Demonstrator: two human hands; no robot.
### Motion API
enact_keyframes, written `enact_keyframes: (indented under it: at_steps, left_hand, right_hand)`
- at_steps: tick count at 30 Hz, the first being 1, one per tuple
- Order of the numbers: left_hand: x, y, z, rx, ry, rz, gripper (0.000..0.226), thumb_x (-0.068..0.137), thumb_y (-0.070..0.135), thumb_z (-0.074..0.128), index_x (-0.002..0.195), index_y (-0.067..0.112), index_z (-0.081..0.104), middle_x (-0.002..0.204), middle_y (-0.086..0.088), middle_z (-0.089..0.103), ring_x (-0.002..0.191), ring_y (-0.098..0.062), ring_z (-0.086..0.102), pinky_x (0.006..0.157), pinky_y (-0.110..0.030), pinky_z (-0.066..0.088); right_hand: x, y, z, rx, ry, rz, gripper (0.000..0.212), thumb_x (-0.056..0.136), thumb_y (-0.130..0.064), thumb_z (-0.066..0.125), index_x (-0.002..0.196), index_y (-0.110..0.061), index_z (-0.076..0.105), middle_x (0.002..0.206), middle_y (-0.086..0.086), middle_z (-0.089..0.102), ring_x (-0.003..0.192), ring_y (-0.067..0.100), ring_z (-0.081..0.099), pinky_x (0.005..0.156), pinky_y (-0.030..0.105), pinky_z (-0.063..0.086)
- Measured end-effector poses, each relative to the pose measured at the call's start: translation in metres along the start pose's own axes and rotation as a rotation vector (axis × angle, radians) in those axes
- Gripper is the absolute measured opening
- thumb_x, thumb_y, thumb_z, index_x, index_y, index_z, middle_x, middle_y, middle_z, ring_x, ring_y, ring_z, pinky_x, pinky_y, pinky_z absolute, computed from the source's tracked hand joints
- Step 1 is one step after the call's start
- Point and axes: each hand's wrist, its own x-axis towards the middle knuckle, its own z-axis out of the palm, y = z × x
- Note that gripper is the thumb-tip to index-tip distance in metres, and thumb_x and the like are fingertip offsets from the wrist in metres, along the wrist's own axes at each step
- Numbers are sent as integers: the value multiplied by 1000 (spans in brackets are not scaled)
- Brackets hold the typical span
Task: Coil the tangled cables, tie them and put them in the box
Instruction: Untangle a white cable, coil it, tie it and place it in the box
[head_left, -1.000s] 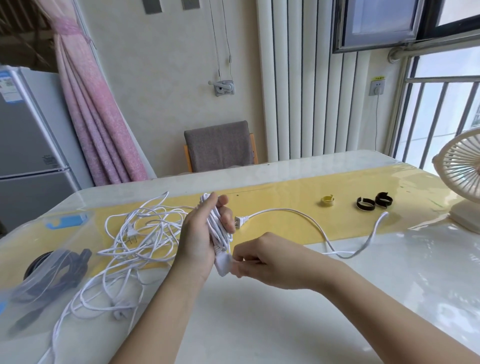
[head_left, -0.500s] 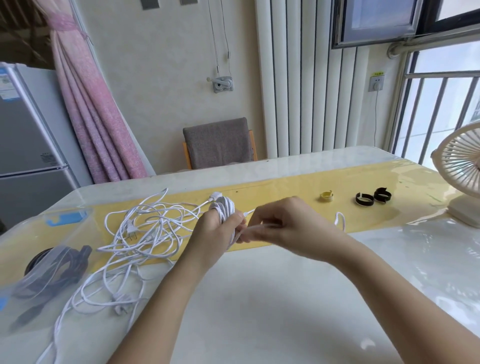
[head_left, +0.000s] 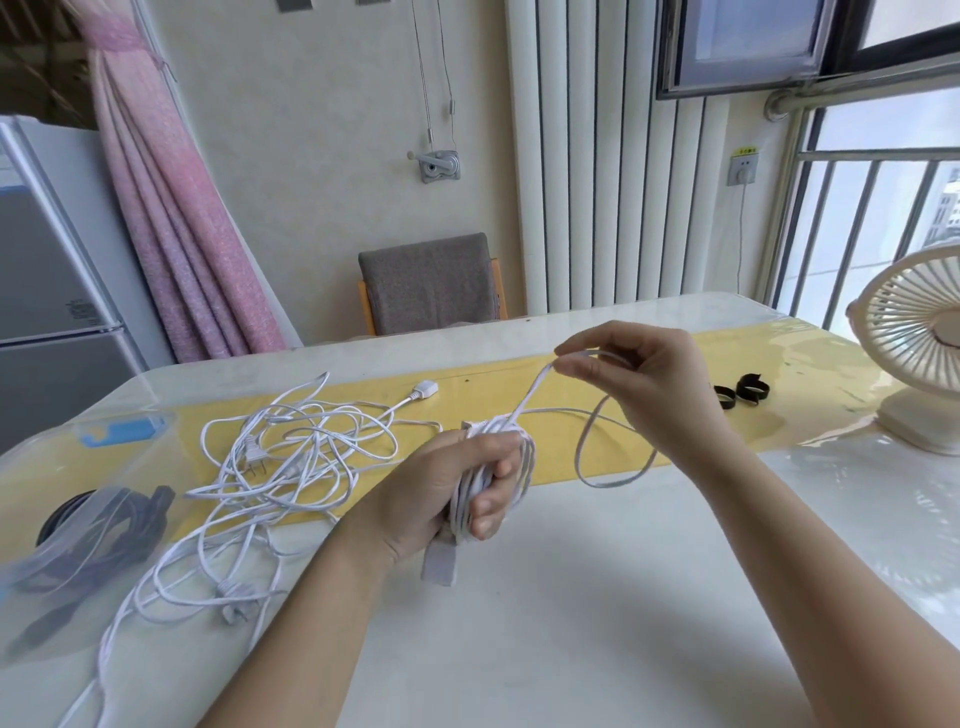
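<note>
My left hand (head_left: 447, 493) grips a white cable coil (head_left: 491, 475) wound around its fingers above the table's middle. A flat strand runs up from the coil to my right hand (head_left: 644, 395), which pinches it between thumb and fingers; slack loops down (head_left: 613, 478) onto the table. A tangle of white cables (head_left: 280, 467) with plugs lies to the left. The clear plastic box (head_left: 67, 540) at the far left holds black cables (head_left: 98, 535). Two black tie straps (head_left: 740, 395) lie on the yellow runner behind my right hand.
A white desk fan (head_left: 914, 353) stands at the table's right edge. A grey-backed chair (head_left: 431, 283) sits behind the table (head_left: 597, 597), a fridge (head_left: 47, 291) and pink curtain at the left. A white socket end (head_left: 423, 388) lies on the runner.
My right hand has lifted up and to the right, drawing the strand away from the coil. My left hand has turned with the coil and dropped slightly toward me.
</note>
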Motion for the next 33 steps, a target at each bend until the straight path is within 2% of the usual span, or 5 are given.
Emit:
enact_keyframes:
  at_steps: [8,11,18,27,33]
  left_hand:
    - [-6,-2,-25,-259,-371,-61,19,79,30,58,64,19,55,42,6,48,35,-7,46,39,-18,35]
    - [2,-5,-27,-514,-508,51,24,91,21,38,76,11,55,48,0,48,47,-12,58,48,-24,37]
    - [9,-9,-44,-979,-98,271,16,82,12,54,66,8,56,49,-2,51,44,-14,50,49,-25,43]
    - [9,-10,-45,-991,-287,311,40,95,22,38,61,9,56,47,-5,57,43,-15,50,52,-24,43]
    - [17,-2,-23,-831,550,273,38,86,24,50,50,21,39,39,10,30,31,-4,30,32,-15,27]
  right_hand:
    - [3,23,4,-84,-7,132,5,82,-29,72,82,-32,75,79,-1,75,71,10,63,65,24,46]
    - [-1,29,12,-222,-145,152,14,86,-32,68,91,-23,78,61,3,65,55,5,43,54,21,35]
    - [-14,21,33,-408,-415,-7,37,92,-32,61,69,-4,59,60,8,26,59,13,19,52,30,18]
    - [-23,9,51,-418,-535,-44,43,93,-29,60,57,-13,44,57,2,21,57,15,19,49,26,18]
    - [-31,9,63,-648,-659,-148,34,96,-26,50,67,-13,39,56,5,32,60,25,31,54,36,26]
